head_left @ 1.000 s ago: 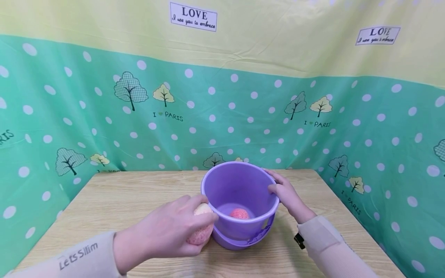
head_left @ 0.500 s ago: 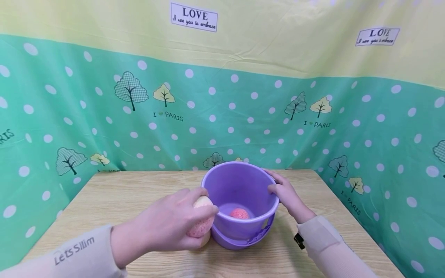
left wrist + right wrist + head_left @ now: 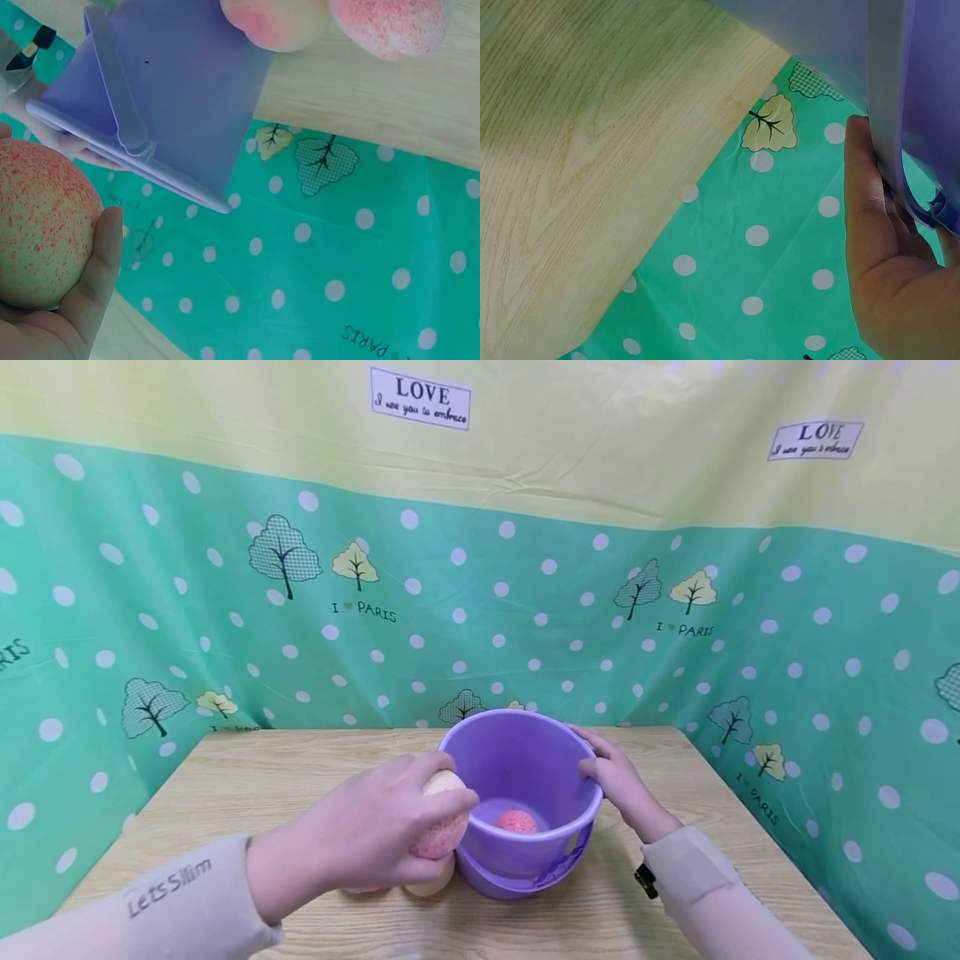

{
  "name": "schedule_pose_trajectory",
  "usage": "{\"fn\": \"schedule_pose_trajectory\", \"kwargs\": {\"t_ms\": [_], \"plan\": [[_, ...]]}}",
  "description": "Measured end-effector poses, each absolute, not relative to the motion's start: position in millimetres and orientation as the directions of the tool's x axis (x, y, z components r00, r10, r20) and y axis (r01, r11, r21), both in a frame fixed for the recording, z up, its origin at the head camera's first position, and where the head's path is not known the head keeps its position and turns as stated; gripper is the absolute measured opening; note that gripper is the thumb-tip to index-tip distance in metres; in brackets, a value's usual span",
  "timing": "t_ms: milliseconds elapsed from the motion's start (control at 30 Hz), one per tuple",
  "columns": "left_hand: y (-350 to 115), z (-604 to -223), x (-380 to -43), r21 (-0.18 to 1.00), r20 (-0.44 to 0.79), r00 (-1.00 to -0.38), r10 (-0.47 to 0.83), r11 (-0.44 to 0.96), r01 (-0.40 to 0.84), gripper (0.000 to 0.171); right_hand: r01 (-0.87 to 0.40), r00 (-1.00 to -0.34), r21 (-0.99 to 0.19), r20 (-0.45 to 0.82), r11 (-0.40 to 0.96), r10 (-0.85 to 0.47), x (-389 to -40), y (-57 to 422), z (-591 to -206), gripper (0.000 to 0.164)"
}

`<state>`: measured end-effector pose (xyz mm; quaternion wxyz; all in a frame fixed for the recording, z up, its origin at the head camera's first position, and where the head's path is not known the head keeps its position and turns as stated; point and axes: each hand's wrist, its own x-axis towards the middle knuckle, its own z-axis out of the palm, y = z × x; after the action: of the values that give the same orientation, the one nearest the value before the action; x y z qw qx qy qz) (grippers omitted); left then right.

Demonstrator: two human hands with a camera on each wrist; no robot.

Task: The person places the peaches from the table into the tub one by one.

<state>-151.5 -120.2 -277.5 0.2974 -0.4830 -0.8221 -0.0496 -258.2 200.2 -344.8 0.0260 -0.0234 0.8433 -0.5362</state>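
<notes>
My left hand (image 3: 367,827) grips a pink and cream peach (image 3: 444,831) beside the left rim of a purple bucket (image 3: 502,858). The left wrist view shows that round, red-speckled peach (image 3: 45,225) between fingers and palm. At the bucket's right rim, my right hand (image 3: 621,783) holds on with the thumb inside and the fingers outside; in the right wrist view it (image 3: 900,277) is partly hidden behind the rim. Inside the bucket, at the bottom, lies a pinkish-red peach (image 3: 516,821). The bucket stands upright with its handle (image 3: 562,867) hanging down in front.
Under my left hand, two more peaches rest on the wooden table (image 3: 300,768), left of the bucket: a cream one (image 3: 431,885) and another (image 3: 365,889), mostly covered. A green dotted cloth (image 3: 420,610) with printed trees hangs behind and along both sides.
My left hand has risen slightly and shifted a little right with the peach, uncovering peaches on the table beneath. My right hand and the bucket stay in place.
</notes>
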Motion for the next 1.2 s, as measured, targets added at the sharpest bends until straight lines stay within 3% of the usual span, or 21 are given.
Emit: {"fn": "schedule_pose_trajectory", "kwargs": {"t_ms": [333, 1200], "plan": [[-116, -279, -155, -0.155, 0.520, -0.412, 0.749, 0.556, 0.816, 0.051, -0.015, -0.997, -0.902, -0.018, 0.431, -0.073, -258, 200, -344, 0.078], [-100, -281, -177, -0.114, 0.567, -0.403, 0.718, 0.553, 0.825, 0.047, -0.009, -0.998, -0.906, -0.019, 0.423, -0.062, -259, 201, -346, 0.079]]}}
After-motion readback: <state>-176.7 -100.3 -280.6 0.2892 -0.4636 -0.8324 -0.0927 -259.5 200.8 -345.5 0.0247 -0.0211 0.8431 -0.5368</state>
